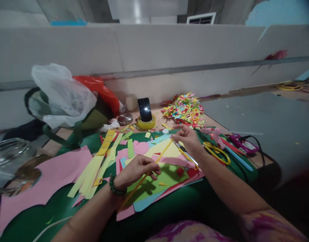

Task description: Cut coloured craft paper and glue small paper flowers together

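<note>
A narrow yellow strip [165, 149] is stretched slantwise between my two hands. At its upper end, the fingertips of my right hand [188, 137] are pinched together on it. Lower down, my left hand [141, 169], with a dark green bead bracelet at the wrist, has its fingers closed around the strip. The strip's tail runs on below that hand toward me. Under both hands lies a stack of coloured sheets, with a green sheet [169, 176] near the top. A box cutter [186, 154] rests on the stack beneath my right wrist.
Pale yellow strips [91, 174] and a scalloped pink sheet [58, 171] lie left. Behind are a phone [144, 109] on a tape roll [146, 123] and a heap of colourful flowers [186, 109]. Right are yellow-handled scissors [220, 154], a pink glue gun [212, 134] and a purple box [244, 144].
</note>
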### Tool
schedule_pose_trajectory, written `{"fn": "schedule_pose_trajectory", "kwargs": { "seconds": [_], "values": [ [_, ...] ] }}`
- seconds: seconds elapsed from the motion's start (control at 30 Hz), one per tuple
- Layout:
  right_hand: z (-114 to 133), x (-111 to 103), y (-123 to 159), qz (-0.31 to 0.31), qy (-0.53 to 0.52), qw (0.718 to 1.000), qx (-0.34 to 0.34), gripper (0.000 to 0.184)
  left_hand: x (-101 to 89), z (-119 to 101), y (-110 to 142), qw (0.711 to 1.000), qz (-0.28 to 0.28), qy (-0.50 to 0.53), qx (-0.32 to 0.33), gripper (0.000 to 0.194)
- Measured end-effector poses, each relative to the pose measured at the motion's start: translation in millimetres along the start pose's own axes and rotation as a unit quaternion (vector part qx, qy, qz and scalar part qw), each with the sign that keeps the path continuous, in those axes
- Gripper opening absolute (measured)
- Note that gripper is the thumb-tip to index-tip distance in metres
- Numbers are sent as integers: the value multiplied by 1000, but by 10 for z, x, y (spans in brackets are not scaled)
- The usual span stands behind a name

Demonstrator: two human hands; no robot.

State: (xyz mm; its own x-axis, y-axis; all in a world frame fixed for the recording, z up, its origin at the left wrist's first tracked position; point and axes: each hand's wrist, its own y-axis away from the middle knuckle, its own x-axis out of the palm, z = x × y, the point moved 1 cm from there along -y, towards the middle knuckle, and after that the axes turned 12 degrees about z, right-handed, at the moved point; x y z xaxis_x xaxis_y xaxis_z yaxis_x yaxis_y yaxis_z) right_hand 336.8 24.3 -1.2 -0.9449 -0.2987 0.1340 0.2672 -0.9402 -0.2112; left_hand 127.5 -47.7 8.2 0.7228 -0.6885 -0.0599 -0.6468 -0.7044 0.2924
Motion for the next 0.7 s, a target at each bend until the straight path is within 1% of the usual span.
{"fn": "schedule_pose_trajectory", "kwargs": {
  "seconds": [0.1,0.2,0.27,0.33,0.43,0.57,0.63,0.7],
  "values": [
    [37,-133,-85,-39,-13,999,-11,49,-30,-43,74,999,4,-24,-24,40],
    [82,-254,-126,-63,-35,997,-9,49,-80,-95,214,996,5,-54,-72,35],
    [108,-310,-121,-62,-41,997,-3,49,-125,-121,349,993,-9,-62,-101,32],
    [121,-341,-102,-44,-40,998,1,49,-173,-142,510,990,-30,-66,-118,30],
    [119,-338,-70,-5,-35,999,8,50,-232,-173,765,985,-67,-83,-132,28],
    [153,-250,-22,35,-44,998,41,55,-261,-228,1047,976,-122,-115,-141,27],
    [219,-196,15,27,-60,997,38,54,-248,-251,1138,972,-143,-130,-136,27],
    [308,-157,63,-4,-74,997,16,53,-219,-261,1196,970,-156,-138,-128,27]
  ]
}}
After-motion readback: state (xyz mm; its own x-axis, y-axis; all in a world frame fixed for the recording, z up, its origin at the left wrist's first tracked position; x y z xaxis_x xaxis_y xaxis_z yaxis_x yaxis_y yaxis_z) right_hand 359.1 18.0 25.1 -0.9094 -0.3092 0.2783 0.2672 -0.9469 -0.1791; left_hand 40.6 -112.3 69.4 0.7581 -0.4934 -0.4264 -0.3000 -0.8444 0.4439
